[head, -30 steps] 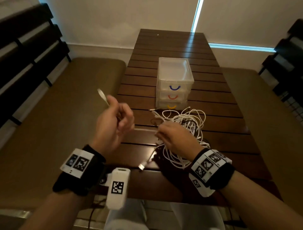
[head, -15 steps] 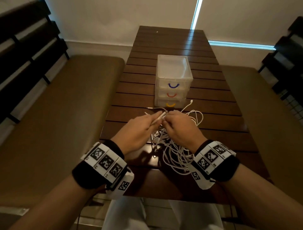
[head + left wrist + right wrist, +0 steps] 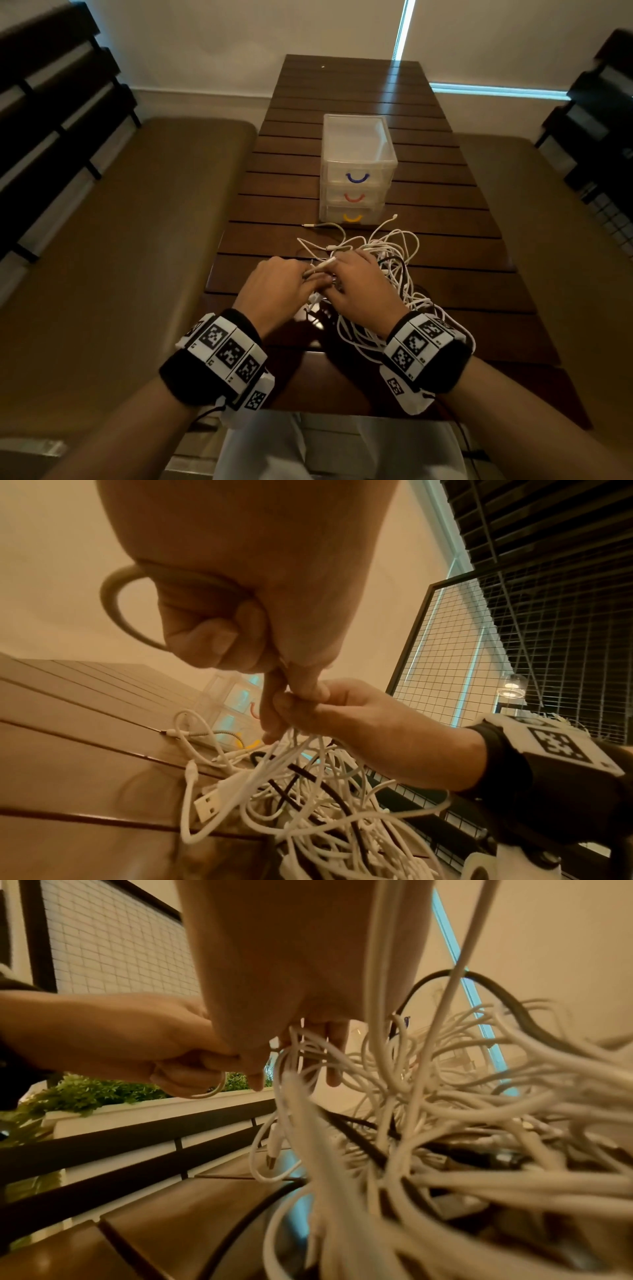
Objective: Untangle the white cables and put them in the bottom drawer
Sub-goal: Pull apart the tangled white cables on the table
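while a tan bench [image 3: 113, 260] runs down the left side of the scene, the left hand [image 3: 277, 291] sits over the near part of the slatted table [image 3: 346, 85], its fingers curled round a loop of white cable [image 3: 116, 607] that bulges out of the fist in the left wrist view. just to its right, touching it fingertip to fingertip, the right hand [image 3: 359, 291] pinches several strands at the top of the white cables [image 3: 397, 267], a tangled heap lying on the table under and to the right of that hand, with a few black cables [image 3: 308, 777] threaded through it. beyond the heap, further along the table, stands the clear drawer unit [image 3: 356, 171], all three drawers closed, the bottom drawer [image 3: 352, 216] marked by a yellow handle and nearest the cable ends.
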`<state>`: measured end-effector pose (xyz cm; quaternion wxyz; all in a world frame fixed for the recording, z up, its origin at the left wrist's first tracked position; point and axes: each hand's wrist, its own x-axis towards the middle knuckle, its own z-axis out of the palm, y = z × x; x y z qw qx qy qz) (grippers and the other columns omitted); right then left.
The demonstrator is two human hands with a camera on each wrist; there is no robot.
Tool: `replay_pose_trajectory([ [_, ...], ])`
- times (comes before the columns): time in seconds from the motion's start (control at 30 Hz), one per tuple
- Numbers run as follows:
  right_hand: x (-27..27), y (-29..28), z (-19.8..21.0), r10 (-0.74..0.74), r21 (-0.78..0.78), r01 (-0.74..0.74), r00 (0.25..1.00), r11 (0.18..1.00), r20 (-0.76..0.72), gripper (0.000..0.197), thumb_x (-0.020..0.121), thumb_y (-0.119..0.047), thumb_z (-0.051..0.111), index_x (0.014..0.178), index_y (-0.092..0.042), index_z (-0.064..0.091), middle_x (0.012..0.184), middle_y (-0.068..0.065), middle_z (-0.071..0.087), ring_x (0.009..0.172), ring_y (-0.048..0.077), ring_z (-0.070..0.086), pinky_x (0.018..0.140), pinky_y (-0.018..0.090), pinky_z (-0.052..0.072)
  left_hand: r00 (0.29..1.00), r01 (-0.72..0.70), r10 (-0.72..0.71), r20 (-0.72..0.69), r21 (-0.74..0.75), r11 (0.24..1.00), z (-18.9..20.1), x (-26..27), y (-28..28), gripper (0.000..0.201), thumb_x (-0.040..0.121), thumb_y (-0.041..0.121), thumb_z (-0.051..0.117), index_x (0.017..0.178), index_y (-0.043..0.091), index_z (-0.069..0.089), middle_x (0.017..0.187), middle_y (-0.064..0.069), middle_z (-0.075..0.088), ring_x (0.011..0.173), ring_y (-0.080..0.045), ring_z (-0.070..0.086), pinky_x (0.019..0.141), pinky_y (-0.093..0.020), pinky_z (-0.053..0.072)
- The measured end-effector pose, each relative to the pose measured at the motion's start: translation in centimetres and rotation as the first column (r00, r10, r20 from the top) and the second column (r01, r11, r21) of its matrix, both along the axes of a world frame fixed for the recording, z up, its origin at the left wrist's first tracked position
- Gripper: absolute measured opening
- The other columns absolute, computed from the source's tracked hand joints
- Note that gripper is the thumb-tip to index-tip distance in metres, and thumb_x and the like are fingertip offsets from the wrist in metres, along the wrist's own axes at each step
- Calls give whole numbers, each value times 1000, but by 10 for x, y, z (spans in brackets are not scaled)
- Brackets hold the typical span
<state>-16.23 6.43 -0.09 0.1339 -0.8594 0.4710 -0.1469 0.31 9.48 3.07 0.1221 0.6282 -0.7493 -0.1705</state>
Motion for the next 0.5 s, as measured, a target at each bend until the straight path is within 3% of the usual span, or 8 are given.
replay_pose_trajectory([
  [0.1,-2,0,0,13,-23,-13,1000,1000,-14,25,93,-39,55,107,-22,65,106,-8,61,108,12,52,103,36,28,997,6,-10,-76,-54,999,2,6,1,42,94,55,47,74,26,68,62,2,63,55,-10,56,49,-21,36],
  [0.13,-2,-1,0,5,-23,-5,1000,1000,3,24,93,-40,54,105,-23,64,106,-8,61,107,11,51,102,36,29,989,4,-16,-148,-79,997,5,7,2,37,94,53,49,74,28,69,60,3,62,51,-10,53,46,-18,34],
  [0.23,-4,-7,-3,-47,-33,50,995,998,87,19,97,-35,52,97,-19,62,96,-6,58,94,11,50,95,37,37,922,-48,-16,-387,-155,987,17,10,3,28,94,46,53,83,29,73,63,6,65,51,-13,52,48,-21,39],
  [0.3,-6,-9,-2,-63,-45,70,986,996,154,15,98,-27,53,92,-15,60,89,-4,56,86,12,48,85,38,42,835,-119,-2,-550,-184,976,24,12,5,28,93,40,57,77,26,73,66,12,68,58,-7,58,57,-25,45],
  [0.37,-9,-12,0,-71,-55,83,979,995,189,14,98,-23,52,89,-14,59,86,-3,54,83,14,47,80,38,42,721,-166,-5,-693,-180,970,31,14,6,29,96,31,57,73,19,71,60,16,64,57,1,58,55,-14,43],
  [0.43,-15,-15,2,-100,-55,113,975,992,200,15,97,-21,52,83,-17,55,81,-6,50,80,13,45,77,36,40,570,-224,6,-822,-148,963,39,19,7,31,98,26,54,72,14,67,46,9,49,40,-5,42,45,-15,35],
  [0.5,-22,-19,4,-139,-29,148,970,989,200,18,98,-23,50,80,-20,51,78,-8,48,76,14,45,76,37,39,422,-282,15,-907,-116,953,42,27,7,34,100,27,50,72,14,65,44,6,38,36,-14,31,40,-21,28],
])
